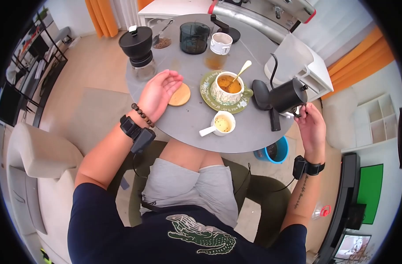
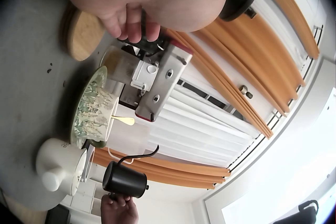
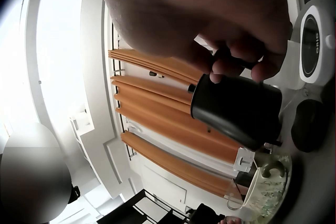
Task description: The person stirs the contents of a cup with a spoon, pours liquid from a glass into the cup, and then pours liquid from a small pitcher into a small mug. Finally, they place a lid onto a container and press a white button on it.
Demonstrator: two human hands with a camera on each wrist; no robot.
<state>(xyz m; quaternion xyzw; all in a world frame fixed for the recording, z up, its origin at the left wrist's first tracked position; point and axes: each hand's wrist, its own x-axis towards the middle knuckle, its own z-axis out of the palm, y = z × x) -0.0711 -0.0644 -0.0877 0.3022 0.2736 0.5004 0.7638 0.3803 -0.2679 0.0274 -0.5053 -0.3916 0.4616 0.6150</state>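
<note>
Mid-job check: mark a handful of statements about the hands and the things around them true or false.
1. The right hand grips the black kettle by its handle. True.
2. The left hand is holding the spoon. False: the left hand holds nothing, and the spoon leans in the cup.
3. The cup sits on the green plate. True.
4. The small white pot is on the green plate too. False: it stands off it.
5. The blue bin is below the tabletop. True.
</note>
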